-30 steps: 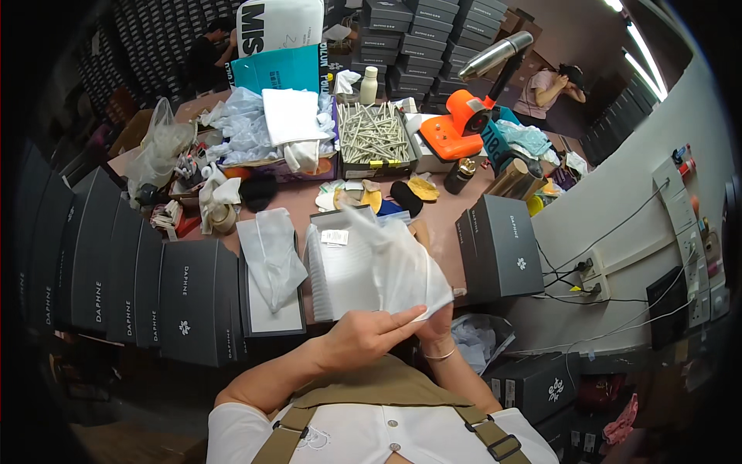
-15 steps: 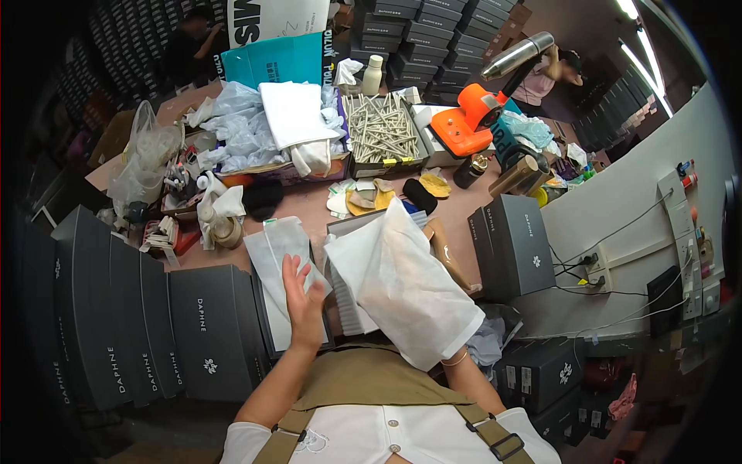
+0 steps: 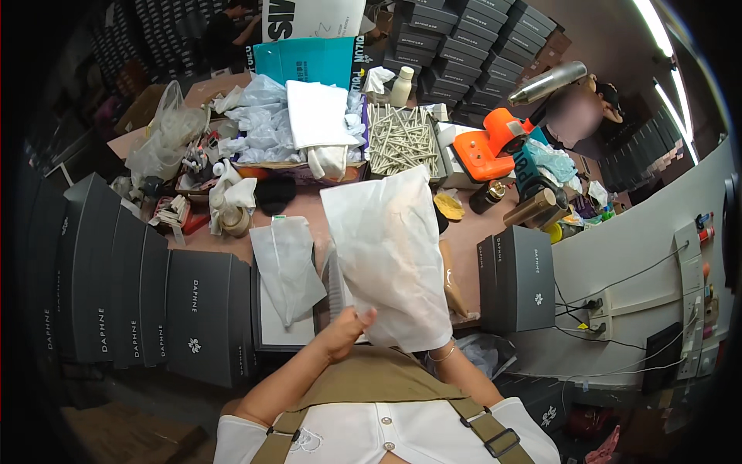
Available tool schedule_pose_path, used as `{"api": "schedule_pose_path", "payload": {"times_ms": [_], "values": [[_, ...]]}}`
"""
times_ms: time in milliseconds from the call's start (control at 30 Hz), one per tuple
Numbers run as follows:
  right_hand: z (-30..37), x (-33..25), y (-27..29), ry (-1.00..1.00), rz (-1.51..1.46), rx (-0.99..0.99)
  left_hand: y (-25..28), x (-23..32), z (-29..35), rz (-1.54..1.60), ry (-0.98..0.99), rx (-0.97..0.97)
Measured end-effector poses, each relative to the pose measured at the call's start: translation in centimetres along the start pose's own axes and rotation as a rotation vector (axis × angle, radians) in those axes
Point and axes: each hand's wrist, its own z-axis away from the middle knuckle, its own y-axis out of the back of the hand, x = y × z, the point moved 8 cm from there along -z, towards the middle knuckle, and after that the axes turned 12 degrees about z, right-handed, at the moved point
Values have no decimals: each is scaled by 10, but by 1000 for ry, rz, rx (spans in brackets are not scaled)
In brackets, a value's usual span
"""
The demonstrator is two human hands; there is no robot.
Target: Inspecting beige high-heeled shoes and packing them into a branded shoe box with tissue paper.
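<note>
The brown table point(image 3: 471, 247) fills the middle of the view, crowded with goods. Along its left edge stands a row of dark grey boxes point(image 3: 139, 301), upright and side by side; one more grey box point(image 3: 516, 278) stands alone at the right, near the white wall. At the far side lie a heap of clear plastic bags point(image 3: 259, 124) with a folded white cloth point(image 3: 318, 116) on top, and beside them a tray of pale sticks point(image 3: 400, 141). An orange tape dispenser point(image 3: 488, 147) sits to the right of the tray.

Nearer the person, a flat clear bag point(image 3: 284, 267) rests on an open box, just left of the hands.

The white cloth bag point(image 3: 390, 255) is held up above the table, in front of the chest, its wide face tilted toward the camera and its lower end down at the hands. The left hand point(image 3: 346, 334) pinches the lower left corner of it, thumb up against the cloth and fingers curled close behind. The right hand point(image 3: 433, 348) is almost wholly hidden by the bag's lower right corner; only the wrist with a thin bracelet shows below, so how its fingers stand cannot be told, though the bag's corner lies right over them.
</note>
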Motion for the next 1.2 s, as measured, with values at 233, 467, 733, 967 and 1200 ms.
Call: {"api": "schedule_pose_path", "payload": {"times_ms": [233, 467, 733, 967, 1200], "values": [[-9, 7, 5, -63, 139, 18, -53, -7, -7, -489, 136, -151], [-25, 46, -41, 59, 1213, -240, 21, 9, -6, 504, -89, 273], [-10, 86, -92, -9, 1385, -675, 74, 32, 52, 504, -498, 564], [-5, -5, -17, -29, 556, 133, 56, 78, 15, -159, -750, 590], [-43, -18, 49, -80, 545, 252, 60, -9, 25, -735, -260, 543]]}}
